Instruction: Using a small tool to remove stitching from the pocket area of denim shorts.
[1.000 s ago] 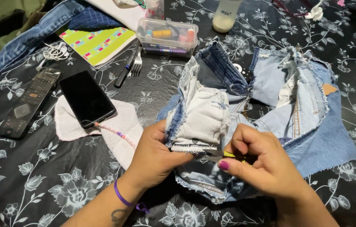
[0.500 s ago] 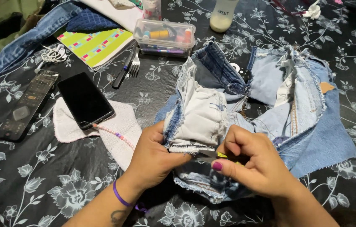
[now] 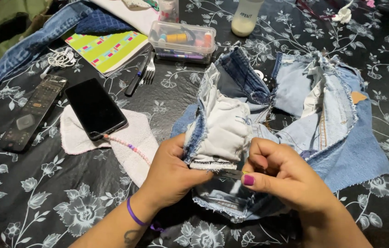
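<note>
A pair of cut-up blue jeans (image 3: 332, 133) lies turned inside out on the black floral tablecloth (image 3: 43, 206). Its white pocket lining (image 3: 224, 128) faces up in the middle. My left hand (image 3: 171, 174) pinches the lower edge of that lining and the denim seam beside it. My right hand (image 3: 286, 177) holds a small thin metal tool (image 3: 228, 173), only partly visible, pointing left at the stitched hem under the lining. The two hands almost touch over the seam.
A black phone (image 3: 94, 108) rests on a white cloth (image 3: 130, 142) with a beaded string (image 3: 128, 146). Left of it lies a remote control (image 3: 31, 112). Further back are a fork (image 3: 149, 71), a striped notebook (image 3: 107, 51), a clear sewing box (image 3: 183, 41) and a white bottle (image 3: 246, 17).
My right hand has shifted slightly left and the tool's tip now sits under the lining's hem. The left hand keeps its pinch.
</note>
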